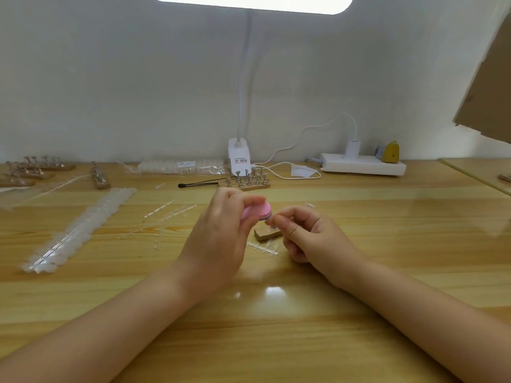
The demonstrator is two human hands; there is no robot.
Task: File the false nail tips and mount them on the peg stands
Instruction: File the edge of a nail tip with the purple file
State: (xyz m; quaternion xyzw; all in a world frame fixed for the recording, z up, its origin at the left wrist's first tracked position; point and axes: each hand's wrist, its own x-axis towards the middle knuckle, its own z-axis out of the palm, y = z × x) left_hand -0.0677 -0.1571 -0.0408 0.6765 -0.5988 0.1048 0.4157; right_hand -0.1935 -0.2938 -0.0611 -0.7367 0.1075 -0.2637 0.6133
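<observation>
The left hand grips a pink file. The right hand pinches a nail tip against it, above a wooden peg stand on the table.

Both my forearms come in from the bottom corners, bare the whole visible length; no sleeves, cuffs or gloves. No watch, bracelet or band at either wrist. My left hand: no rings on the fingers that show; knuckles and back of the hand plain, unmarked. My right hand: likewise ringless; the nails I can see are short, cut close to the fingertips, with no polish that I can make out. Fingers on both hands short and rounded. Forearms smooth, without marks.
</observation>
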